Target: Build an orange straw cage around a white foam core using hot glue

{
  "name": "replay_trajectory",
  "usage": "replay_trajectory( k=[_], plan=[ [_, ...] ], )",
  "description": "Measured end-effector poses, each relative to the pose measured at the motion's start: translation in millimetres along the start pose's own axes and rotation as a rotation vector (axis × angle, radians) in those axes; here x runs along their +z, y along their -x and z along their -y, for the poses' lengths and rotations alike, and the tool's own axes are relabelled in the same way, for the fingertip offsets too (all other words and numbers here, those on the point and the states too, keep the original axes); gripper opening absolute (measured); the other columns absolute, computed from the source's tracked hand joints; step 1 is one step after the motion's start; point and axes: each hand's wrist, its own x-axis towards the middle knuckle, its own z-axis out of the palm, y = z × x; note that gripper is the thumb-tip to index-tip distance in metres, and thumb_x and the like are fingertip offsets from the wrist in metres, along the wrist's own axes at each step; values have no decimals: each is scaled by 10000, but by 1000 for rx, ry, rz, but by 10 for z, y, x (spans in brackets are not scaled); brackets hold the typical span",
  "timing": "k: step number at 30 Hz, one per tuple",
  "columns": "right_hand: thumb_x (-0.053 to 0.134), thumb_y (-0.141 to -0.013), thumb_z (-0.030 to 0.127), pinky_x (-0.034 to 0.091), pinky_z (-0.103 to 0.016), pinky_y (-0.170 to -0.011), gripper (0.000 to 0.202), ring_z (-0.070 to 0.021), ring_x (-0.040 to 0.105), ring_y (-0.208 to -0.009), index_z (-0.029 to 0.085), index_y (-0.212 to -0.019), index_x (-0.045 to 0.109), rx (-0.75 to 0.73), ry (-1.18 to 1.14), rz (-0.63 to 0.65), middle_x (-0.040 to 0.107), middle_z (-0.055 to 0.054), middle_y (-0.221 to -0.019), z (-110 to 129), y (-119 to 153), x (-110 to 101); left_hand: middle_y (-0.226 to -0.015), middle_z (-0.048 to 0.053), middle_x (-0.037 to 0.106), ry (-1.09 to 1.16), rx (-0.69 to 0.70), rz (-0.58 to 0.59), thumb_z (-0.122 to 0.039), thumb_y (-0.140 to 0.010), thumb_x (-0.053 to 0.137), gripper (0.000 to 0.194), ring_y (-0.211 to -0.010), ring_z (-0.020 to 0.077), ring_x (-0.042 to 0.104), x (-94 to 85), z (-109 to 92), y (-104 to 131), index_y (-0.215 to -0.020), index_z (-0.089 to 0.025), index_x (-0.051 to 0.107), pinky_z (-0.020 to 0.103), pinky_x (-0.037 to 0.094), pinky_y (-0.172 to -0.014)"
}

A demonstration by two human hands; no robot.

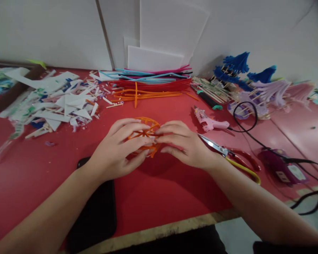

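Note:
Between my hands, above the red table point(159, 197), is a small round frame of orange strips point(146, 132) with crossing pieces on top and something pale inside. My left hand point(120, 148) wraps its fingers round the left side of the frame. From the right, my right hand point(185, 143) grips the other side with thumb and fingertips, near a loose orange end at the bottom. Its lower part is partly hidden by my fingers. Orange pipe cleaners point(151, 96) lie beyond the hands.
White scraps point(66, 100) pile at left, beside a box point(13, 91). A black phone point(98, 208) lies under my left forearm. At right are a pink glue gun point(210, 121), pliers-like scissors point(222, 151), a purple power socket point(283, 167), cables and small umbrella-topped models point(262, 86).

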Motion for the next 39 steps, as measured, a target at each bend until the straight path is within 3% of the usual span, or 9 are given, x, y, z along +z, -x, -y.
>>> replay_trajectory(
  k=[4,13,19,39],
  plan=[
    [614,-907,284,451,-435,-993,147,-218,583,-1082,245,-1043,651,26,63,-39,669,-73,-1097,97,63,5,-1096,77,642,4,21,7,-197,-862,582,184,-1050,222,591,5,-61,18,-1039,-230,621,410,460,-971],
    [601,-917,278,470,-424,-943,100,-224,569,-1039,222,-986,645,17,129,-74,642,-70,-1013,180,91,51,-1041,68,633,13,26,-25,-235,-868,604,89,-983,213,598,39,-128,11,-953,-215,620,390,482,-904],
    [601,-915,248,463,-409,-964,76,-213,557,-1059,195,-966,619,-6,70,-80,608,-81,-1038,192,114,104,-1016,80,625,89,19,-47,-176,-845,621,61,-950,192,588,50,-170,-4,-904,-177,639,370,469,-863],
    [609,-893,217,457,-402,-979,33,-213,536,-1082,187,-903,597,62,-94,-74,556,-84,-1032,246,130,149,-995,39,621,205,1,6,-167,-846,613,66,-922,177,578,25,-196,-21,-874,-224,630,375,448,-872]
  ],
)
